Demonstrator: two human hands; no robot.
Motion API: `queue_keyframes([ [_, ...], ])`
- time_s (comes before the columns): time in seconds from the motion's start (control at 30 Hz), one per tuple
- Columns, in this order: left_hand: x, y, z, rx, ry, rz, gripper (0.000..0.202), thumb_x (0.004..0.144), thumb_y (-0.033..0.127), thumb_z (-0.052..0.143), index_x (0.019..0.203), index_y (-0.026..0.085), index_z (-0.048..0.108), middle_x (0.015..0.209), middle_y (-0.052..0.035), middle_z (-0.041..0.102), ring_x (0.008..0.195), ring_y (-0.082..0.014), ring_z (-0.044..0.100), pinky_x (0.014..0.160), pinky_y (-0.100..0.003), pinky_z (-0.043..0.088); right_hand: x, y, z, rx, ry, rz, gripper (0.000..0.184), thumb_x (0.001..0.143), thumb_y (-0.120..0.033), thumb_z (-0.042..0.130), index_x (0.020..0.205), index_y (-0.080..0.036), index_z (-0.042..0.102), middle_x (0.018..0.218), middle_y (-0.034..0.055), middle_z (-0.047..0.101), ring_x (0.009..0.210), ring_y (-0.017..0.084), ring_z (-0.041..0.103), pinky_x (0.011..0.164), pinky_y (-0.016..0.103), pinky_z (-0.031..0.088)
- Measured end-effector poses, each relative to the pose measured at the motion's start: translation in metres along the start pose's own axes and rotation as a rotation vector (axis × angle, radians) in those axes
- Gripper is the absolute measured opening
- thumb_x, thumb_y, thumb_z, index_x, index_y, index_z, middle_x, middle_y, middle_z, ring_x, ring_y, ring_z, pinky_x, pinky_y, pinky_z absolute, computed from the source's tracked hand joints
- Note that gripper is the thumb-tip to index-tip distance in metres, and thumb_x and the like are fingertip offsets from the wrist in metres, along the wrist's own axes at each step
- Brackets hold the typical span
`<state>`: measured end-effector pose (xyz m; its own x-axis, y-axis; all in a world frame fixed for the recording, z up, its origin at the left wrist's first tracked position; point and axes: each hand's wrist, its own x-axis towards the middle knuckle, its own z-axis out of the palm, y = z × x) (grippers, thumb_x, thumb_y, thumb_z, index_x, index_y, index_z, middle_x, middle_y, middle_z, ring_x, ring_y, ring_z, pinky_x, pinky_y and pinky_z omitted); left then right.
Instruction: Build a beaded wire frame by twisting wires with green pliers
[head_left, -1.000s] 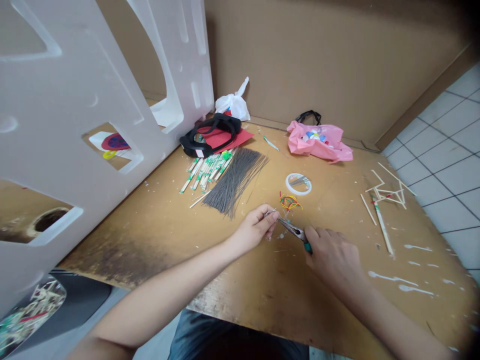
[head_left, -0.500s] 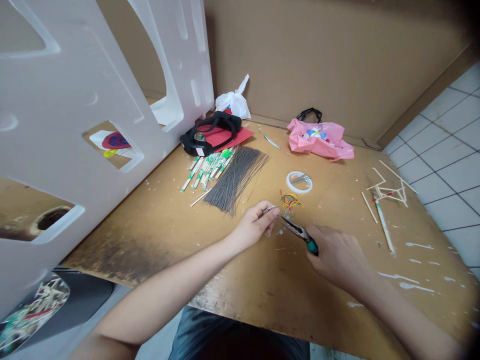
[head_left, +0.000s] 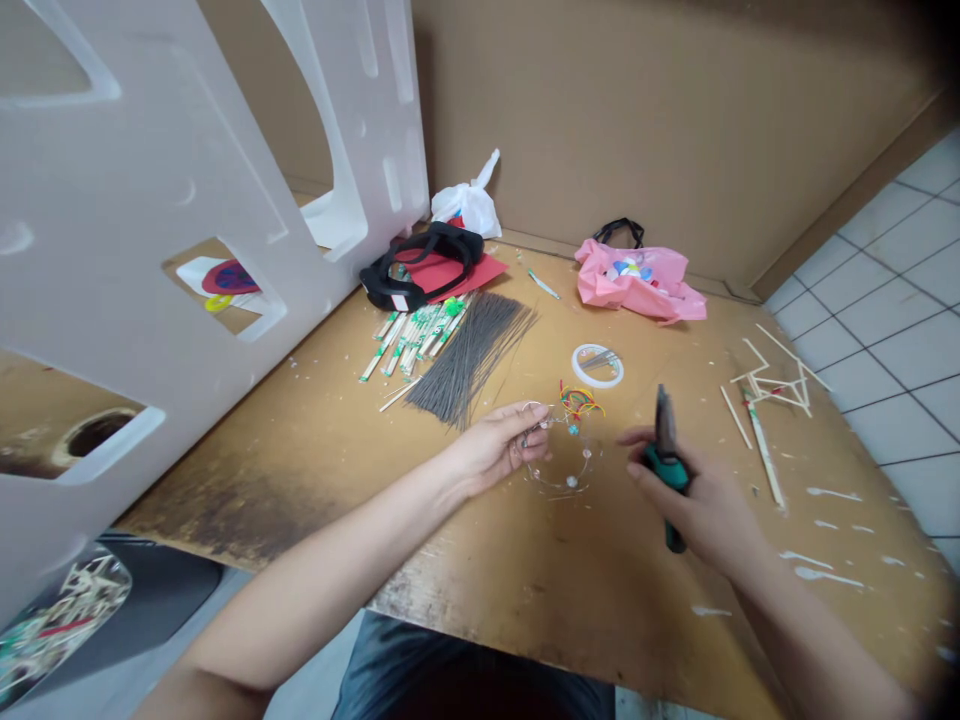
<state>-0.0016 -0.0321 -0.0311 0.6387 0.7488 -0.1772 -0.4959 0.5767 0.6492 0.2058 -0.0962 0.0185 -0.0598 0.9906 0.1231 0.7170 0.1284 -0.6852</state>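
Note:
Between its thumb and fingers my left hand (head_left: 506, 447) pinches a thin wire ring with beads (head_left: 571, 482), which hangs in a loop to the right of the fingers. My right hand (head_left: 701, 500) grips green-handled needle-nose pliers (head_left: 666, 465), their dark jaws pointing up and away from the ring. Just beyond the ring lies a small tangle of red, yellow and green string (head_left: 581, 402). Behind that is a white tape-like ring (head_left: 598, 366) with short grey wires across it.
Grey wire lengths (head_left: 469, 360), wrapped chopsticks (head_left: 420, 335) and a black headset (head_left: 420, 265) lie at back left. A pink bag (head_left: 641, 280) stands at the back. Joined sticks (head_left: 780, 380) lie right. A white plastic panel (head_left: 225, 150) rises along the left.
The pliers have come away from the wire, moving right and turning upright in my right hand. My left hand has turned, and the beaded ring now shows more fully.

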Motion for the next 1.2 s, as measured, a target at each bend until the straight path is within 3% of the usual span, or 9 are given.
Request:
queue_keyframes([
  [0.17,0.000,-0.002,0.000,0.006,0.021,-0.047,0.031,0.070,0.033,0.074,0.070,0.015,0.049,0.052,0.0081,0.041,0.044,-0.0032,0.037,0.059,-0.022,0.043,0.012,-0.011,0.009,0.262,0.054,-0.031,0.021,0.076,-0.032,0.059,0.093,-0.020,0.060,0.076,0.0030,0.067,0.066,0.015,0.062,0.058,0.027,0.050],
  [0.37,0.003,-0.005,-0.003,0.138,0.043,0.029,0.030,0.073,0.036,0.071,0.071,0.014,0.052,0.056,0.0042,0.048,0.047,-0.0054,0.044,0.053,-0.021,0.038,0.033,-0.011,0.024,0.262,-0.034,-0.107,0.024,0.076,-0.030,0.060,0.097,-0.020,0.059,0.085,0.0044,0.069,0.075,0.017,0.064,0.069,0.032,0.052],
  [0.57,0.005,-0.004,-0.010,0.154,0.021,0.034,0.027,0.076,0.036,0.068,0.073,0.014,0.053,0.055,0.0051,0.046,0.046,-0.0049,0.041,0.053,-0.022,0.037,0.048,0.002,0.022,0.280,0.069,-0.102,0.017,0.076,-0.031,0.061,0.091,-0.022,0.059,0.082,0.0024,0.067,0.076,0.016,0.063,0.074,0.032,0.050],
  [0.77,0.007,-0.005,-0.011,0.197,0.035,0.041,0.026,0.078,0.035,0.066,0.075,0.014,0.052,0.054,0.0050,0.048,0.045,-0.0051,0.043,0.052,-0.021,0.034,0.051,0.011,0.022,0.327,-0.083,-0.059,0.023,0.075,-0.029,0.061,0.095,-0.020,0.060,0.098,0.0066,0.070,0.092,0.020,0.065,0.085,0.038,0.048],
  [0.83,0.007,-0.006,-0.010,0.212,0.060,0.062,0.025,0.077,0.034,0.067,0.079,0.014,0.052,0.054,0.0053,0.048,0.046,-0.0053,0.043,0.052,-0.021,0.033,0.050,0.008,0.024,0.313,-0.131,-0.062,0.022,0.075,-0.028,0.060,0.096,-0.020,0.061,0.098,0.0056,0.070,0.090,0.020,0.065,0.083,0.036,0.049],
  [0.97,0.007,-0.007,-0.008,0.192,0.084,0.078,0.033,0.074,0.032,0.071,0.095,0.017,0.051,0.055,0.0076,0.047,0.045,-0.0047,0.040,0.052,-0.020,0.033,0.047,-0.002,0.023,0.241,-0.223,-0.088,0.022,0.077,-0.028,0.057,0.096,-0.020,0.063,0.082,0.0003,0.068,0.065,0.013,0.059,0.061,0.028,0.047],
  [1.07,0.007,-0.005,-0.010,0.193,0.081,0.102,0.036,0.075,0.034,0.069,0.102,0.020,0.050,0.057,0.0083,0.046,0.045,-0.0045,0.039,0.051,-0.020,0.033,0.048,0.003,0.017,0.181,-0.141,-0.100,0.024,0.078,-0.030,0.056,0.098,-0.020,0.062,0.080,0.0005,0.067,0.061,0.013,0.057,0.059,0.027,0.044],
  [1.13,0.008,-0.004,-0.013,0.206,0.086,0.115,0.031,0.077,0.036,0.067,0.098,0.019,0.052,0.056,0.0083,0.044,0.044,-0.0041,0.037,0.051,-0.020,0.033,0.049,0.017,0.012,0.103,-0.030,-0.115,0.023,0.079,-0.031,0.055,0.099,-0.020,0.061,0.091,0.0046,0.069,0.074,0.016,0.061,0.067,0.028,0.046],
  [1.2,0.010,-0.003,-0.015,0.222,0.092,0.108,0.028,0.078,0.039,0.065,0.091,0.017,0.054,0.056,0.0079,0.043,0.043,-0.0038,0.037,0.052,-0.020,0.035,0.046,0.039,0.007,-0.112,0.032,-0.104,0.021,0.081,-0.030,0.052,0.098,-0.020,0.060,0.091,0.0060,0.069,0.078,0.018,0.063,0.070,0.029,0.046],
])
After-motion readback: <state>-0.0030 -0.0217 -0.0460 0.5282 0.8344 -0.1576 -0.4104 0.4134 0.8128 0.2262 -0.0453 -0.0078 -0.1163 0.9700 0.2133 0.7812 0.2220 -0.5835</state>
